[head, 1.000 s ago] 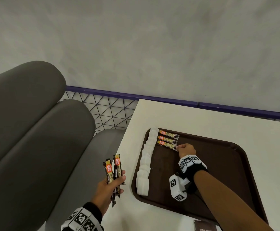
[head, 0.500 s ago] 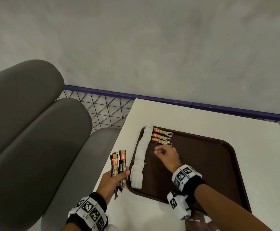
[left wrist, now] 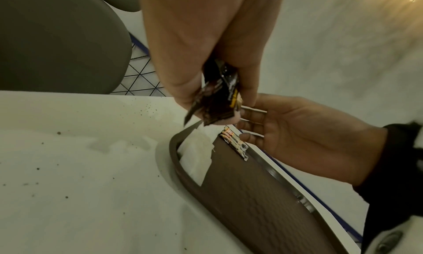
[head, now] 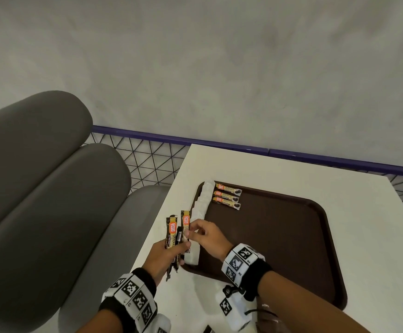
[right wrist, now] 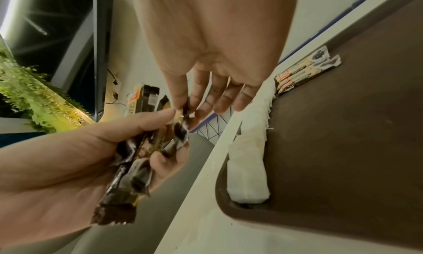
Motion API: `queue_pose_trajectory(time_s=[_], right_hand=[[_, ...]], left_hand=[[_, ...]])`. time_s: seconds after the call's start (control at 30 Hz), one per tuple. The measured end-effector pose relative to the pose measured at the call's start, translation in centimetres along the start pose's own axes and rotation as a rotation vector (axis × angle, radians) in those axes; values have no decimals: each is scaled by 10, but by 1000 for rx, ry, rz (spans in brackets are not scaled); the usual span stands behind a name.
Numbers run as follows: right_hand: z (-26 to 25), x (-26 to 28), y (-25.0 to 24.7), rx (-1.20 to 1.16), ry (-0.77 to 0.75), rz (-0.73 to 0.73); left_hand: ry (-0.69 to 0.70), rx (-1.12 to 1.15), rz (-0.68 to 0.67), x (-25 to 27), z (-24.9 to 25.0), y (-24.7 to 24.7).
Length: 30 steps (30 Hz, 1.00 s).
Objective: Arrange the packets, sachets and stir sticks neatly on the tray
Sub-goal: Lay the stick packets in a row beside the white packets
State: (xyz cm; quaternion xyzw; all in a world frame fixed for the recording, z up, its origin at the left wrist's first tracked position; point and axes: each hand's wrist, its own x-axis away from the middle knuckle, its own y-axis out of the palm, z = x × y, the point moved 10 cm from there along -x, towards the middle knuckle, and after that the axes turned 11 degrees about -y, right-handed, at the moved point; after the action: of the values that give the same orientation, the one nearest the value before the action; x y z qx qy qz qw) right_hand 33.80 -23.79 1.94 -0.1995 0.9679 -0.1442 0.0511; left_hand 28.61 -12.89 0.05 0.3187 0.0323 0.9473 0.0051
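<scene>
Left hand [head: 164, 258] grips brown-orange sachets [head: 178, 233]; right hand [head: 207, 239] pinches one.

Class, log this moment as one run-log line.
left hand: holds coffee sticks | right hand: pinches one stick | tray: three sticks, white packets

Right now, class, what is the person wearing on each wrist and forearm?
Each wrist carries a black band topped by a white cuff printed with square black-and-white coded markers. A small white marked box hangs under the right wrist. Both forearms are bare, without sleeves.
</scene>
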Motion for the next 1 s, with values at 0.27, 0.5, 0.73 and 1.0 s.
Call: queue_pose_trajectory(time_s=[0.27,0.5,0.73,1.0], right_hand=[[3,9,-12,41,5,-61],[-2,12,-3,24,0,-158],[6,17,-12,-187,89,-72],[20,21,-15,-401,199,31]], left_hand=[[44,86,127,3,13,-21],[46,69,171,0,15,-24],[59,150,200,-4,13,-35],[91,233,211,-8,13,-31]])
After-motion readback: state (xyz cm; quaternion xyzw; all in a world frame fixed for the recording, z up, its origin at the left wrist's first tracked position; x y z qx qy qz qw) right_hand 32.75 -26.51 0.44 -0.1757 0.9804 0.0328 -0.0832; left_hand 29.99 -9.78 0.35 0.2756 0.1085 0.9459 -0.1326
